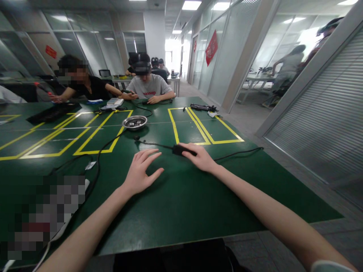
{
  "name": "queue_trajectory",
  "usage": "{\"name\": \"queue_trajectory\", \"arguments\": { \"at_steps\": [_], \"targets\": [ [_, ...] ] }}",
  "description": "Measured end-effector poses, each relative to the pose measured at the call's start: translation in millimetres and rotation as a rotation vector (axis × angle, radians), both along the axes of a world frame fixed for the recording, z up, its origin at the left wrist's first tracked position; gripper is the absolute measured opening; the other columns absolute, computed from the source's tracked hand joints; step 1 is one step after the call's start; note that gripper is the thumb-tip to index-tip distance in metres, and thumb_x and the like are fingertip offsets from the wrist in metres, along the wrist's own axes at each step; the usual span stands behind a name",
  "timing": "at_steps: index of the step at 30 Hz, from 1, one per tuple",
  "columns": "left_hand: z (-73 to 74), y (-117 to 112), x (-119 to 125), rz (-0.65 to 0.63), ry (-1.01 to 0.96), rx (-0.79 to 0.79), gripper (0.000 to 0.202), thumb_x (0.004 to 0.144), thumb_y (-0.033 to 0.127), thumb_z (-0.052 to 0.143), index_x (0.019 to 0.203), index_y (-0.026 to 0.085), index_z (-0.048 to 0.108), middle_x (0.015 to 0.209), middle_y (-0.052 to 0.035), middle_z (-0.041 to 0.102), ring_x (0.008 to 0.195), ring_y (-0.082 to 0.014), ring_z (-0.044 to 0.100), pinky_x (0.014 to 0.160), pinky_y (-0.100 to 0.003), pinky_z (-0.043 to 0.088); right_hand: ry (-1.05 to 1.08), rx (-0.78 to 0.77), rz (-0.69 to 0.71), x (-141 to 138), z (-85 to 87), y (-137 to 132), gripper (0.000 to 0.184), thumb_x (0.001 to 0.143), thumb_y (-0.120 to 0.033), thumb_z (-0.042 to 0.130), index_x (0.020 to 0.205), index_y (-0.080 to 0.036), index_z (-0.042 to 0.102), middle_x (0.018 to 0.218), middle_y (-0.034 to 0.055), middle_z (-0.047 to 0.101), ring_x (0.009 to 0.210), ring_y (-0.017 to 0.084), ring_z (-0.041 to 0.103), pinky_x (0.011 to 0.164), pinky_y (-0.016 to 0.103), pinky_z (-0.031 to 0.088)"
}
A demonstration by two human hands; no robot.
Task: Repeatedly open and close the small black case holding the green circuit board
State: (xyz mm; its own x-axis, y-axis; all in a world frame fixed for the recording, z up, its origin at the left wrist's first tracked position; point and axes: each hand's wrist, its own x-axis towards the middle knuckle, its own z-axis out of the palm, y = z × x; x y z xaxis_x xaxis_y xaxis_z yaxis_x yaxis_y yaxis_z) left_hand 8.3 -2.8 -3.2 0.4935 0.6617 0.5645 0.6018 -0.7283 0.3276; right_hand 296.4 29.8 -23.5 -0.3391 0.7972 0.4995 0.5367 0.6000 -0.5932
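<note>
My right hand [200, 156] grips a black power adapter [179, 150], a small oblong block, just over the green table [176, 211]. One thin black cable [155, 144] leaves the adapter's left end and runs to a dark plug [137, 138] on the table. On the other side, a black cord [238, 153] trails right toward the table's edge. My left hand [143, 170] hovers to the left of the adapter with its fingers spread and nothing in it. Beyond both hands stands a round metal bowl [134, 122] with small metal pieces inside.
Yellow tape [210, 142] marks rectangles across the tabletop. A folded black tripod-like item [204, 108] lies at the far right. Black cables and a blurred-out white-edged object [86, 185] lie at the left. Two people [147, 85] sit across the table, their hands on other things.
</note>
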Motion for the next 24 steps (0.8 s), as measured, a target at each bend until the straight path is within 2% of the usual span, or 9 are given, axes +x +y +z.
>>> {"name": "queue_trajectory", "arguments": {
  "at_steps": [2, 4, 7, 10, 14, 17, 21, 24],
  "targets": [
    [-1.1, 1, -2, -0.027, -0.002, -0.015, 0.035, 0.095, 0.034, 0.064, 0.129, 0.025, 0.067, 0.134, -0.0105, 0.067, 0.125, -0.0313, 0.059, 0.110, -0.051, 0.043, 0.178, -0.036, -0.200, 27, 0.7, 19, 0.045, 0.098, -0.045, 0.055, 0.134, -0.023, 0.070, 0.125, 0.0095, 0.074, 0.113, 0.027, 0.067, 0.093, 0.038, 0.055],
    [-3.5, 0, -1, -0.079, 0.016, -0.062, 0.030, 0.095, 0.033, 0.064, 0.123, 0.025, 0.070, 0.128, -0.0101, 0.071, 0.121, -0.0298, 0.062, 0.108, -0.050, 0.046, 0.304, -0.005, -0.401, 58, 1.3, 37, 0.050, 0.096, -0.049, 0.055, 0.131, -0.018, 0.071, 0.125, 0.0112, 0.074, 0.116, 0.029, 0.067, 0.096, 0.041, 0.055],
    [-7.1, -1, 3, -0.143, 0.036, -0.122, 0.027, 0.095, 0.031, 0.064, 0.120, 0.024, 0.071, 0.123, -0.0095, 0.073, 0.117, -0.0283, 0.064, 0.104, -0.048, 0.048, 0.414, 0.034, -0.601, 101, 0.2, 54, 0.061, 0.094, -0.055, 0.051, 0.136, -0.013, 0.067, 0.121, 0.0136, 0.074, 0.116, 0.031, 0.067, 0.096, 0.045, 0.055],
    [-8.9, -3, 6, -0.180, 0.045, -0.153, 0.026, 0.095, 0.031, 0.065, 0.119, 0.024, 0.071, 0.122, -0.0092, 0.073, 0.117, -0.0279, 0.064, 0.103, -0.048, 0.049, 0.444, 0.041, -0.749, 131, -3.5, 58, 0.063, 0.091, -0.056, 0.053, 0.131, -0.010, 0.069, 0.117, 0.0153, 0.075, 0.112, 0.031, 0.068, 0.094, 0.044, 0.056],
    [-10.3, -2, 5, -0.201, 0.040, -0.159, 0.025, 0.096, 0.030, 0.064, 0.119, 0.023, 0.071, 0.121, -0.0089, 0.073, 0.115, -0.0272, 0.064, 0.101, -0.046, 0.049, 0.287, -0.036, -0.888, 146, -11.3, 51, 0.057, 0.082, -0.049, 0.067, 0.121, -0.009, 0.075, 0.113, 0.0181, 0.076, 0.107, 0.033, 0.070, 0.094, 0.044, 0.055],
    [-11.4, -1, 4, -0.201, 0.040, -0.165, 0.024, 0.096, 0.030, 0.064, 0.119, 0.023, 0.070, 0.120, -0.0085, 0.073, 0.114, -0.0267, 0.065, 0.099, -0.045, 0.050, 0.088, -0.147, -0.975, 150, -16.3, 44, 0.055, 0.076, -0.041, 0.075, 0.123, -0.012, 0.075, 0.112, 0.0183, 0.076, 0.105, 0.035, 0.070, 0.092, 0.045, 0.055],
    [-12.9, 0, 3, -0.203, 0.047, -0.168, 0.024, 0.096, 0.030, 0.064, 0.119, 0.023, 0.070, 0.119, -0.0083, 0.073, 0.113, -0.0261, 0.065, 0.099, -0.045, 0.050, -0.124, -0.237, -1.105, 154, -18.2, 39, 0.056, 0.082, -0.043, 0.071, 0.132, -0.018, 0.071, 0.118, 0.0174, 0.075, 0.106, 0.037, 0.070, 0.091, 0.046, 0.055],
    [-13.6, 0, 4, -0.218, 0.051, -0.165, 0.024, 0.096, 0.029, 0.064, 0.119, 0.023, 0.070, 0.119, -0.0083, 0.074, 0.112, -0.0255, 0.065, 0.098, -0.045, 0.051, -0.253, -0.251, -1.128, 155, -17.3, 37, 0.056, 0.086, -0.044, 0.068, 0.136, -0.021, 0.067, 0.123, 0.0157, 0.071, 0.108, 0.036, 0.069, 0.090, 0.044, 0.055]
  ]
}}
